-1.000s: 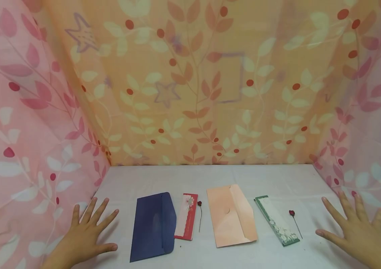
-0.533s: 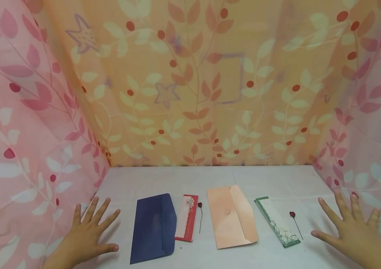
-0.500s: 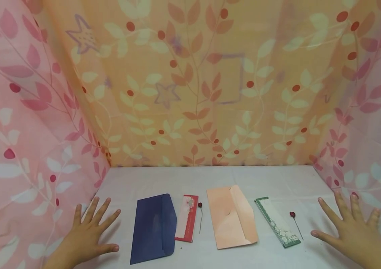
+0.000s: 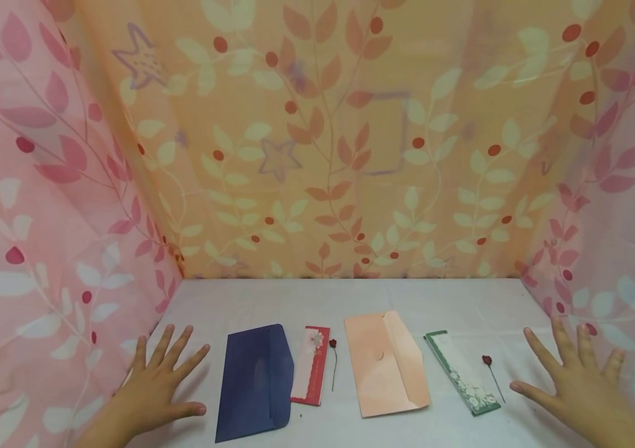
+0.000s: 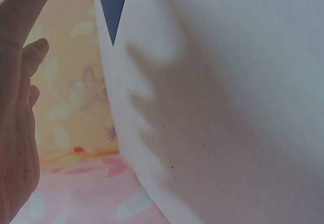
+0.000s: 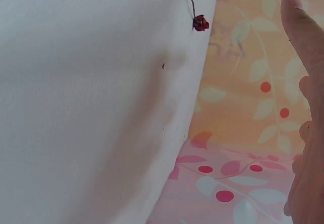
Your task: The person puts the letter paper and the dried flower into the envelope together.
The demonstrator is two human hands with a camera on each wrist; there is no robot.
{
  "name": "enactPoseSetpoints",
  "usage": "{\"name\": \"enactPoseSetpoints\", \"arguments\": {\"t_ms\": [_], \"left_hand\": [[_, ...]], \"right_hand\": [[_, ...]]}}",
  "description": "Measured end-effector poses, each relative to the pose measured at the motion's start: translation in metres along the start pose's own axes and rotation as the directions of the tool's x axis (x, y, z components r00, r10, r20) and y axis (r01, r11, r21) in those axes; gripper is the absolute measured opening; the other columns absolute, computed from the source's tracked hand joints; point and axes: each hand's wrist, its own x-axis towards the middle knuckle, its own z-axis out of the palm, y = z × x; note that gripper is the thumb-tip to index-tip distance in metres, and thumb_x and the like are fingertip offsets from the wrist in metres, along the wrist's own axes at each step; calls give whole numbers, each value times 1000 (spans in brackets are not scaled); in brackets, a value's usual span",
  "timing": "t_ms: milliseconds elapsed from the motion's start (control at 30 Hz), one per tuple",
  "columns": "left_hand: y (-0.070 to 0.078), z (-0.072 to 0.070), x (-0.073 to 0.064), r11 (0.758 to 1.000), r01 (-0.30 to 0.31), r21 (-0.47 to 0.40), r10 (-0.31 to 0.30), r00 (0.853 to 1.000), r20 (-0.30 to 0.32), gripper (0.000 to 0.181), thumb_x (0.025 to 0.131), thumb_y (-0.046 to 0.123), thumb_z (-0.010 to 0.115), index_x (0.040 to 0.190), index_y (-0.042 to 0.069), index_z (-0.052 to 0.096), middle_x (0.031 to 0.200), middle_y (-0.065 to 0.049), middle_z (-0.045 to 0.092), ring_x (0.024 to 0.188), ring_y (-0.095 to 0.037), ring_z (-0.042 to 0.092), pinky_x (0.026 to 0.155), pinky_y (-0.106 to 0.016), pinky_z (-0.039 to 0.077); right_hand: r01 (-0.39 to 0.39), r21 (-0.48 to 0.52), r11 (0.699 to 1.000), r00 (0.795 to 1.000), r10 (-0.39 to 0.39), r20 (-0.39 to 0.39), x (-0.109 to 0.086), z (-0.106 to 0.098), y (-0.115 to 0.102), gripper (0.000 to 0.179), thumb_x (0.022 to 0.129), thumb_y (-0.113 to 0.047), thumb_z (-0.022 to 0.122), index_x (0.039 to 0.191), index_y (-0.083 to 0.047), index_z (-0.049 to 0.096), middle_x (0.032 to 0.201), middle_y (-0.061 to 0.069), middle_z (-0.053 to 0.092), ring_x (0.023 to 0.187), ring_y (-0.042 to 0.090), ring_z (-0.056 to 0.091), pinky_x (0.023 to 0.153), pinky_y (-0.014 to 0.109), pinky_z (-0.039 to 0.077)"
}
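My left hand (image 4: 156,386), fingers spread, hovers over the table left of a dark blue envelope (image 4: 250,386); its shadow falls on the cloth in the left wrist view. Beside that envelope lies a red card (image 4: 310,366) with a floral print, then a small dried rose (image 4: 333,344). A peach envelope (image 4: 381,370) with its flap unfolded to the right lies mid-table. Farther right are a green floral card (image 4: 463,373) and a second dried rose (image 6: 200,23). My right hand (image 4: 581,386), also spread and holding nothing, hovers to the right of that rose.
A white cloth (image 4: 272,295) covers the table. Behind it hangs an orange leaf-patterned curtain (image 4: 329,205). Pink patterned curtains close off the left side (image 4: 43,205) and the right side (image 4: 625,205). Tiny dark specks dot the cloth.
Both spread hands have moved slightly inward, the left to the right and the right to the left. The envelopes, cards and roses lie as before; the view has shifted a little.
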Motion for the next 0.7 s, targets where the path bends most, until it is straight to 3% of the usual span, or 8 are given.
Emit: {"name": "enactPoseSetpoints", "arguments": {"t_ms": [333,500,700], "left_hand": [[5,2,9,999,19,-41,-19,1000,-2,101,74,80,69,156,28,42,172,-13,11,158,-40,-10,114,-71,-20],[9,6,12,998,33,-48,-33,999,12,102,74,81,67,158,31,38,173,-9,5,158,-40,-11,113,-72,-20],[12,9,20,997,45,-66,-44,999,23,102,74,81,68,158,30,39,173,-10,4,158,-41,-10,114,-71,-20]], "right_hand": [[4,13,1000,999,-3,-39,4,1,-7,117,74,-71,77,165,-36,11,170,9,-19,150,39,-31,97,68,-36],[13,12,1000,998,-13,-60,6,3,-11,117,74,-71,77,165,-35,13,170,18,-11,151,40,-28,99,71,-33],[23,13,1000,996,-22,-83,8,5,-16,119,72,-71,78,165,-34,13,171,11,-15,152,39,-27,100,73,-31]]}}
